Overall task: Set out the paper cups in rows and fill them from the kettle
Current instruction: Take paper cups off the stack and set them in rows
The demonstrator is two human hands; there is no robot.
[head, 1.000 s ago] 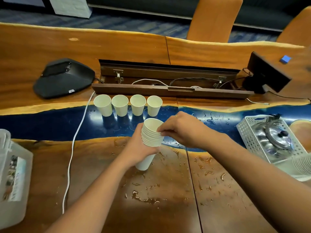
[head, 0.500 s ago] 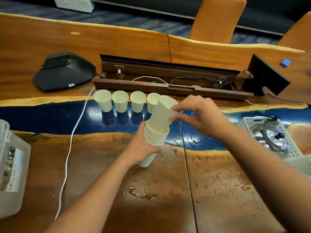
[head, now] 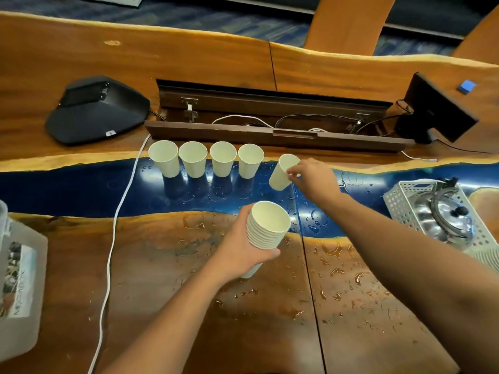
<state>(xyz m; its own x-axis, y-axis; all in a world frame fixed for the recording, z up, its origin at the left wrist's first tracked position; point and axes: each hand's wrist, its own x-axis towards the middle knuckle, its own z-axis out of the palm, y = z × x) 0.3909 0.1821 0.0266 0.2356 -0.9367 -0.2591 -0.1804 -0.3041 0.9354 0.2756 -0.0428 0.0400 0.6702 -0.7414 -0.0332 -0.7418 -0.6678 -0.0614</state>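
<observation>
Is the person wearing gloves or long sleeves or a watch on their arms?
No. Both the left hand and the right hand are bare, with no gloves. The forearms are bare too, as far as the picture shows: no sleeves, no watch, no bracelet. No rings show on the fingers in view. Past the elbows the arms are cut off by the picture's edge.

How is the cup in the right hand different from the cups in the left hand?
The single cup is one alone, pinched at its rim by the right hand; the stack of cups is many nested, wrapped by the left hand. The single cup is beside the row; the stack is nearer. Both are plain white paper.
</observation>
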